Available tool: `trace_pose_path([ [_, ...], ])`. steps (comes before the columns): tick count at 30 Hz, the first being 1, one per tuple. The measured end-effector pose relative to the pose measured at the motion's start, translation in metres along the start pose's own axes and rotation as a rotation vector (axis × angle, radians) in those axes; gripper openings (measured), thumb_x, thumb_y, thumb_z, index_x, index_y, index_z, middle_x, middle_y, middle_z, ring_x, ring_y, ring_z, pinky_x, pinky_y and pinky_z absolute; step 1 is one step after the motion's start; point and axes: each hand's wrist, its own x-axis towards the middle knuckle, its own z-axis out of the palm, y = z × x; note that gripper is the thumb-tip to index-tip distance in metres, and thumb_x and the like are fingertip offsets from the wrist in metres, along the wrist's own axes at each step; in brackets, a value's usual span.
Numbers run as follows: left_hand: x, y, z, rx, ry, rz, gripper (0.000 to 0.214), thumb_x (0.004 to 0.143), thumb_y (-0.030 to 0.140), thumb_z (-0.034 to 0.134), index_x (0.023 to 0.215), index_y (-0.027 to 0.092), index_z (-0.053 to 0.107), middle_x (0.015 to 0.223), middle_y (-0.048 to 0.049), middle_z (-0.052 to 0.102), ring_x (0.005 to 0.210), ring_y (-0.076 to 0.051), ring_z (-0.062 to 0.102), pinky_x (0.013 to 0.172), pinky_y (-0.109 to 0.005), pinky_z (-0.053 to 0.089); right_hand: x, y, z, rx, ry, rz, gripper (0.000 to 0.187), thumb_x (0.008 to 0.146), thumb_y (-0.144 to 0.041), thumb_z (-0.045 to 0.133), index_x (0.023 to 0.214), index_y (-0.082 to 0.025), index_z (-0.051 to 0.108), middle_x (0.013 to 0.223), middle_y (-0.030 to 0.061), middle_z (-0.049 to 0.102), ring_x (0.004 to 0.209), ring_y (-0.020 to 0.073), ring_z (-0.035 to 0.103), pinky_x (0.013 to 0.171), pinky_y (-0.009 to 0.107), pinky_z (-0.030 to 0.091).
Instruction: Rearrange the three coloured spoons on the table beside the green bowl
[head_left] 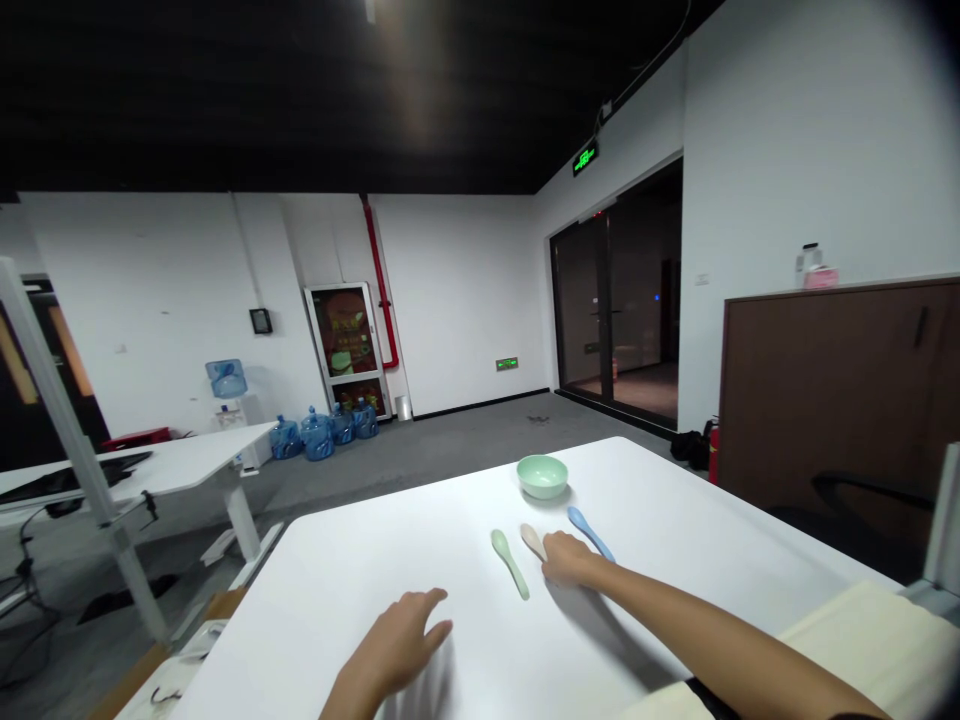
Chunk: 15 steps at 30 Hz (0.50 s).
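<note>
My right hand (pixel 568 558) lies over the handle of a beige plastic spoon (pixel 532 540), hiding most of it, and only the spoon's bowl shows past my fingers. A blue plastic spoon (pixel 589 532) lies just beyond my knuckles. To the left of that hand is a pale green plastic spoon (pixel 510 563). My left hand (pixel 397 640) hovers or rests low over the white table (pixel 420 540), fingers apart and holding nothing. Farther back stands a pale green bowl (pixel 541 476), and its inside is barely visible.
A white desk (pixel 172 465) stands to the left, beside a clear upright panel (pixel 79 440). Blue water jugs (pixel 319 435) line the far wall. To the right are a red fire extinguisher (pixel 713 452), a brown cabinet (pixel 832 390) and a dark chair (pixel 855 505).
</note>
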Motion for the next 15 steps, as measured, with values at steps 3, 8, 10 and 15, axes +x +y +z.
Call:
trace_pose_path([
  [3, 0.0, 0.001, -0.001, 0.002, -0.001, -0.004, 0.056, 0.088, 0.053, 0.04, 0.137, 0.027, 0.049, 0.134, -0.0087, 0.057, 0.121, -0.027, 0.053, 0.103, -0.041, 0.04, 0.0, 0.001, 0.001, -0.091, 0.002, -0.012, 0.024, 0.074, -0.023, 0.06, 0.096, -0.016, 0.067, 0.107, 0.0129, 0.068, 0.092, 0.026, 0.067, 0.066, 0.031, 0.047],
  [8, 0.001, 0.0, -0.001, -0.006, -0.001, 0.0, 0.056, 0.088, 0.054, 0.041, 0.137, 0.027, 0.05, 0.135, -0.0081, 0.057, 0.122, -0.027, 0.052, 0.104, -0.041, 0.039, 0.007, 0.004, -0.007, -0.07, 0.033, -0.01, 0.023, 0.077, -0.027, 0.058, 0.093, -0.014, 0.068, 0.101, 0.0144, 0.07, 0.086, 0.0241, 0.068, 0.062, 0.028, 0.044],
  [10, 0.001, 0.0, -0.001, -0.009, 0.003, 0.002, 0.056, 0.087, 0.054, 0.041, 0.136, 0.027, 0.05, 0.134, -0.008, 0.058, 0.122, -0.027, 0.053, 0.103, -0.04, 0.039, 0.014, 0.005, -0.019, -0.051, 0.093, -0.024, 0.025, 0.082, -0.033, 0.054, 0.091, -0.014, 0.068, 0.097, 0.0137, 0.07, 0.086, 0.0235, 0.067, 0.065, 0.028, 0.043],
  [15, -0.001, 0.002, -0.002, -0.016, 0.001, -0.009, 0.057, 0.087, 0.054, 0.041, 0.137, 0.027, 0.05, 0.134, -0.0076, 0.058, 0.122, -0.027, 0.053, 0.103, -0.041, 0.039, 0.038, 0.008, -0.065, -0.009, 0.293, 0.052, 0.033, 0.087, -0.039, 0.048, 0.093, -0.015, 0.068, 0.098, 0.0148, 0.07, 0.091, 0.0244, 0.066, 0.069, 0.027, 0.042],
])
